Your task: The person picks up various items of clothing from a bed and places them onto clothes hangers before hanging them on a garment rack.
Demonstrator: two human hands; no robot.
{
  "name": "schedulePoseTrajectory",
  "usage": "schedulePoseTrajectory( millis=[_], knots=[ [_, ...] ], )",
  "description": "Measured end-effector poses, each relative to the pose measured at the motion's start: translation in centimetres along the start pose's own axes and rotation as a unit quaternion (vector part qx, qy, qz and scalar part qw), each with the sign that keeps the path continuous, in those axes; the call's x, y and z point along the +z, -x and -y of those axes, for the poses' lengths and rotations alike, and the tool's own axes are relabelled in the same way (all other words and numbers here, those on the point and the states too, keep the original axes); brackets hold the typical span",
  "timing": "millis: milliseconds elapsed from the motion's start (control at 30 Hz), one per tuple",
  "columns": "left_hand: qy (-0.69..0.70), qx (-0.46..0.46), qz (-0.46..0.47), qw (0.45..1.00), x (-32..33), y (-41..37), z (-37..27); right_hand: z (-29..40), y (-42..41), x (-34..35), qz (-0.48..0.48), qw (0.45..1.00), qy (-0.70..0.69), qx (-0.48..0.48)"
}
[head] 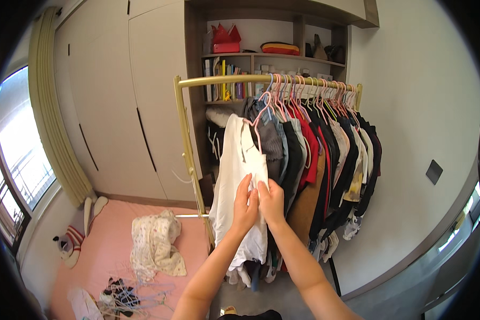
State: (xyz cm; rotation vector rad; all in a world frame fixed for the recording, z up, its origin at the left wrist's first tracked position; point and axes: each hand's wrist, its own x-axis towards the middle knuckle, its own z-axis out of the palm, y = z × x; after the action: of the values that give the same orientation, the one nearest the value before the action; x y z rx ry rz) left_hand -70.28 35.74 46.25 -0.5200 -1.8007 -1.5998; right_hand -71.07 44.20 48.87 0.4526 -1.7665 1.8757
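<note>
A white shirt (228, 192) hangs on a pink hanger (258, 124) in front of the near left end of the clothes rack. My left hand (246, 206) is at the front of the shirt, thumb and fingers pinching its cloth. Close beside it, my right hand (272, 202) grips the shirt's right edge, with the thumb in front and the fingers partly hidden. The shirt's lower part drops behind my forearms. Whether the hanger's hook touches the gold rail (224, 81) cannot be made out.
Many garments on hangers (316, 160) fill the rack along the wall. To the left, a pink-covered bed (116, 216) bears a crumpled patterned cloth (156, 244), a heap of loose hangers (144, 296) and a plush toy (70, 246). Behind stand a wardrobe (100, 100) and bookshelves (272, 56).
</note>
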Motion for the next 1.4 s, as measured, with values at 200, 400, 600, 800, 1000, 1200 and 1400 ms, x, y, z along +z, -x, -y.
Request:
schedulePoseTrajectory(
  millis=[200, 400, 600, 800, 1000, 1200, 1400],
  knots=[
    [0.036, 0.067, 0.067, 0.995, -1.3, -6.6, 2.1, 0.7, -9.0, 4.0, -0.06, 0.988, 0.119, -0.081],
    [0.106, 0.058, 0.112, 0.986, -1.9, -10.4, 4.8, -2.3, -14.4, 6.1, -0.086, 0.98, 0.173, -0.044],
    [0.118, 0.03, 0.161, 0.979, -2.2, -10.1, 7.2, -6.3, -14.1, 5.4, -0.09, 0.973, 0.209, -0.028],
    [0.132, -0.001, 0.149, 0.98, -1.6, -7.5, 9.4, -6.1, -10.2, 5.3, -0.201, 0.96, 0.166, -0.1],
    [0.092, -0.119, 0.121, 0.981, -1.7, -1.3, 11.0, -12.5, -1.2, 4.0, -0.165, 0.962, 0.199, -0.086],
    [0.0, -0.213, 0.034, 0.976, -4.9, 9.9, 13.8, -18.0, 11.4, 3.3, -0.01, 0.98, 0.193, 0.041],
    [-0.087, -0.311, -0.096, 0.942, -10.6, 25.0, 11.8, -22.3, 25.6, 3.3, 0.177, 0.96, 0.125, 0.178]
  ],
)
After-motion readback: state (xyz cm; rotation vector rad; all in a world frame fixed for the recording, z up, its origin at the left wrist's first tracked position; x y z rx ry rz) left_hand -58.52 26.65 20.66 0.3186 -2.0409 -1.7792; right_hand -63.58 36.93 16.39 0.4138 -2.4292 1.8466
